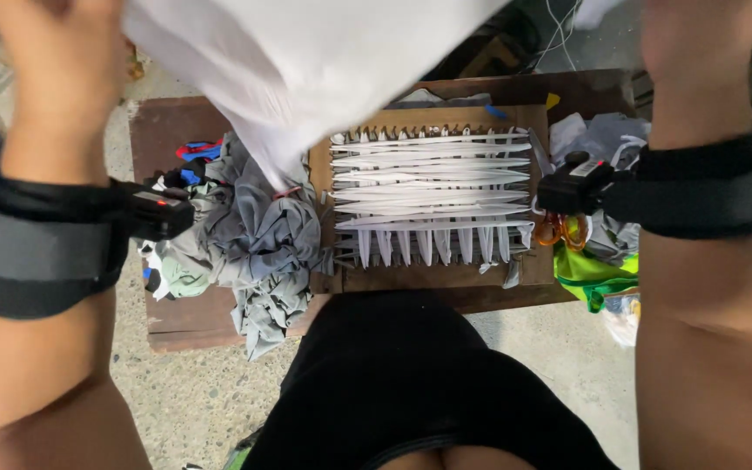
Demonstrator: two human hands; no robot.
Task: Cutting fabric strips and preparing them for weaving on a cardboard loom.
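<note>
Nearest the camera, a black garment (411,383) worn by the person fills the bottom centre, with both forearms raised on either side. Each wrist is wrapped in a black band: the left wristband (41,239) carries a small black device with a red light, and the right wristband (698,191) carries a similar black device pointing inward.

Beyond the forearms, a low brown wooden table (176,313) is seen on a speckled concrete floor (202,400). Along the table's left half a heap of grey and pale green cloth scraps (250,239) is piled. At the table's middle, a wooden frame loom (433,204) is laid, with white fabric strips woven across its pegs. By the table's right edge, orange-handled scissors (560,231) are seen just beside the loom, with a bright green cloth (589,274) near the front right corner and a grey cloth pile (598,139) behind.

Farthest up, the left hand (54,52) is lifted at the top left and the right hand (702,39) at the top right; the fingers of both are cut off by the frame, so their grip cannot be told. A white cloth (298,61) is stretched between them, hanging above the table's back edge, its lower point dropping toward the loom's left rear corner. The cloth meets the left hand at the top; contact with the right hand is out of view.
</note>
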